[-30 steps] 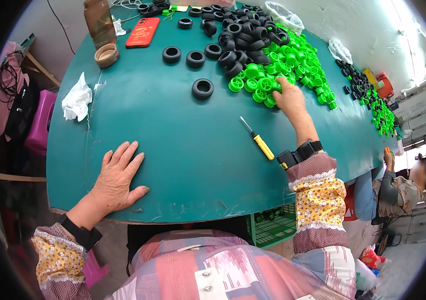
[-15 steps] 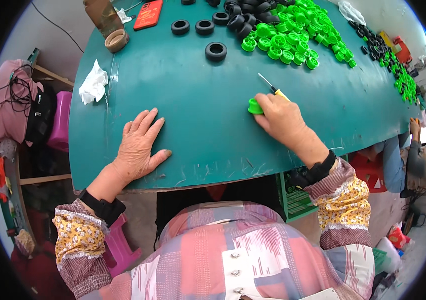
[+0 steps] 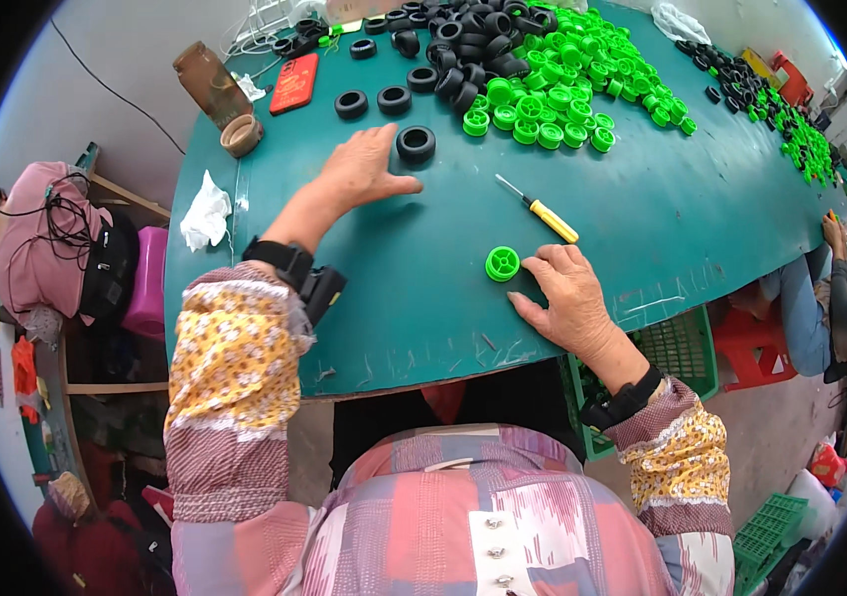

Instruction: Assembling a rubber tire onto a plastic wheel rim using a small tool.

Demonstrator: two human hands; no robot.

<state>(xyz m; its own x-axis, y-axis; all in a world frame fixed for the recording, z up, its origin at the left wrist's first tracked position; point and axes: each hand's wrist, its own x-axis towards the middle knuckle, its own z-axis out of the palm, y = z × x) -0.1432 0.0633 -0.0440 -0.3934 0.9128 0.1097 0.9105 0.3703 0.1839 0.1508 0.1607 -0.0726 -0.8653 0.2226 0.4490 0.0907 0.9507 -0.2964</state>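
Observation:
My left hand (image 3: pixel 362 171) is over the table with its fingers apart and holds nothing. Just right of its fingertips lies a black toy tyre (image 3: pixel 416 144). Two more tyres, a left one (image 3: pixel 351 104) and a right one (image 3: pixel 394 99), lie a little farther off. A green spoked wheel rim (image 3: pixel 502 263) stands on the table, face up. Beside it is my right hand (image 3: pixel 564 298), thumb and fingers spread around its right side with a gap, gripping nothing. Beyond the rim lies a screwdriver (image 3: pixel 551 220) with a yellow handle, its shaft pointing away to the left.
On the green table (image 3: pixel 364 298), a heap of black tyres (image 3: pixel 478 45) and a heap of green rims (image 3: pixel 572 84) fill the far side. At the left are a red phone-like case (image 3: pixel 293 83), a brown bottle (image 3: pixel 213 84) and crumpled tissue (image 3: pixel 207 214). Another person's hand (image 3: pixel 834 230) shows far right.
My left hand has lifted from the near left table and reached forward to the nearest tyre. My right hand has let go of the green rim, which now sits on the table.

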